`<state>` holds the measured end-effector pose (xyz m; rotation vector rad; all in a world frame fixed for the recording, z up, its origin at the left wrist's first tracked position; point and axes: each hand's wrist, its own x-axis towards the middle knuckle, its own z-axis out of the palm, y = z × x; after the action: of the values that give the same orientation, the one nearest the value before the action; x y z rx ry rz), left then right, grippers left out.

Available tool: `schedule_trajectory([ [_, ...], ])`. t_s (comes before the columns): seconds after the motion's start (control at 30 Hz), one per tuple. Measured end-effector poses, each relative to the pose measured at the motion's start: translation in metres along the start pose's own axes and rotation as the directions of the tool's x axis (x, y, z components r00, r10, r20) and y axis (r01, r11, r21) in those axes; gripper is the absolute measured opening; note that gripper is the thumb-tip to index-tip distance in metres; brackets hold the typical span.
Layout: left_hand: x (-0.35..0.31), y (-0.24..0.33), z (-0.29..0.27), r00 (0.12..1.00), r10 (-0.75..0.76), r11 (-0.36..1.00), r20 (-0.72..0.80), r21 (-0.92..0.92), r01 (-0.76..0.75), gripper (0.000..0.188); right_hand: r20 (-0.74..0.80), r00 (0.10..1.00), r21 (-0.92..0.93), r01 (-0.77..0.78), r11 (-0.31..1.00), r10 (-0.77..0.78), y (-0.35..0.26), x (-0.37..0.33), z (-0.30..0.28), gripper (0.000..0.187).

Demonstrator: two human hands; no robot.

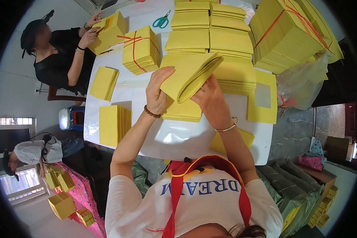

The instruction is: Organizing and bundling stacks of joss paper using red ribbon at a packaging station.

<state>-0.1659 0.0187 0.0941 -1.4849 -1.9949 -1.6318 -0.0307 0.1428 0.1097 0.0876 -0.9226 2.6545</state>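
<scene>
1. White-covered work table in a grey-floored room, bowed at its margins by the wide lens and laden with yellow paper goods.
2. Folded packet of matte yellow paper, held up in front of the wearer over the near middle of the table; its layers bend into a narrow loop along the right side.
3. Left hand, fingers curled closely about the packet's left edge; a brown beaded bracelet circles the wrist.
4. Right hand, partly opened and supporting the packet's right side, its fingertips partly hidden behind the paper; a pale, shiny bangle lies at the wrist.
5. Low pile of flat yellow sheets, directly beneath the packet.
6. Rows of stacked yellow packets, beyond the hands; to their left, a yellow block bound crosswise with red string and scissors with teal handles.
7. Large yellow bundle tied with red string, at the far right, with a clear plastic bag just beside it.
8. Co-worker in black, at upper left, both hands at another yellow stack.
</scene>
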Motion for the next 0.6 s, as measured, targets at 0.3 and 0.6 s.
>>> schedule_trajectory([
  [0.3, -0.008, 0.007, 0.011, 1.000, 0.006, 1.000, 0.012, 0.028, -0.007, 0.035, 0.011, 1.000, -0.147, 0.012, 0.989, -0.010, -0.009, -0.012, 0.023, 0.074],
  [0.6, -0.025, 0.035, -0.007, 0.921, 0.174, 0.821, 0.350, 0.466, -0.332, 0.038, -0.244, 0.970, -0.265, -0.077, 0.961, 0.011, 0.013, -0.053, -0.015, 0.046],
])
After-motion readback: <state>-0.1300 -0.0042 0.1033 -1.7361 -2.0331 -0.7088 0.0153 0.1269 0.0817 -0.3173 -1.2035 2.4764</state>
